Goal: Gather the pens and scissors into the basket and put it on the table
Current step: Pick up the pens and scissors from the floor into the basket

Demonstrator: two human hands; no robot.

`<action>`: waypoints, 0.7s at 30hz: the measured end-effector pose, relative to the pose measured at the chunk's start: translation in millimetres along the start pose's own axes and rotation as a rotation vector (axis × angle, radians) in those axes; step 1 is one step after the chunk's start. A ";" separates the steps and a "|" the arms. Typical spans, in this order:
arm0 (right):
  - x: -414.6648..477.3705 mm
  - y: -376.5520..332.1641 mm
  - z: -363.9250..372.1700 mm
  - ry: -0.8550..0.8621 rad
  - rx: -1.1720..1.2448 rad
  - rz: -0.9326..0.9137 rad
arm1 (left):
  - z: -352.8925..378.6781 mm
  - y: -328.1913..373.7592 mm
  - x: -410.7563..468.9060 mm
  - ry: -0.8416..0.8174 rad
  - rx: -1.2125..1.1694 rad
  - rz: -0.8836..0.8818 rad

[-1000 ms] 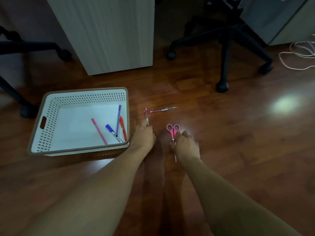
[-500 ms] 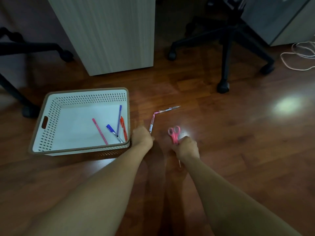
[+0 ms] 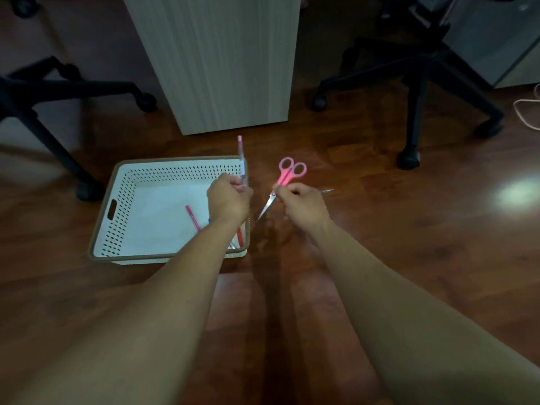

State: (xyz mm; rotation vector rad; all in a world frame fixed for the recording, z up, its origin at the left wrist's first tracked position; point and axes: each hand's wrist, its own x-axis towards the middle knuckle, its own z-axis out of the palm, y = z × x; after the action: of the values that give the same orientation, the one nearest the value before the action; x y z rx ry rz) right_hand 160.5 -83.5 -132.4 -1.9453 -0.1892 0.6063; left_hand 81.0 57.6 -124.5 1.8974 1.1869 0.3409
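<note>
A pink pen (image 3: 242, 159) is held upright, pinched in the left hand (image 3: 229, 200) at the white basket (image 3: 122, 206)'s right rim. The pink scissors (image 3: 285, 182), clamped in the right hand (image 3: 302, 206), are held just right of the basket, blades slanting down toward it.

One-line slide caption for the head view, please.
Left hand lifts a pen and right hand pink scissors beside the white basket on the floor.

Both hands are now raised off the floor: the left hand (image 3: 229, 200) holds a pink pen (image 3: 242, 160) upright over the basket's (image 3: 117, 182) right edge; the right hand (image 3: 301, 204) lifts the pink scissors (image 3: 285, 178), blades pointing down-left.
</note>
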 end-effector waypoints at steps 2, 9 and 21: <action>-0.2 -8.7 16.9 -0.054 -0.031 -0.064 | -15.4 -21.4 2.7 0.006 0.075 -0.058; -2.6 3.5 70.0 -0.158 -0.290 -0.178 | -55.3 -90.4 3.9 -0.024 0.233 -0.042; 52.9 36.4 16.8 -0.110 -0.794 -0.115 | -59.7 -122.2 -46.9 -0.159 0.904 0.359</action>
State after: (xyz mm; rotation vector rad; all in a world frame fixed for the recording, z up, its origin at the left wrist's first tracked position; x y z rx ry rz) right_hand 192.8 -65.5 -187.5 -2.6327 -0.6900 0.6125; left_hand -53.4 72.2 -173.9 2.8642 0.9521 -0.2147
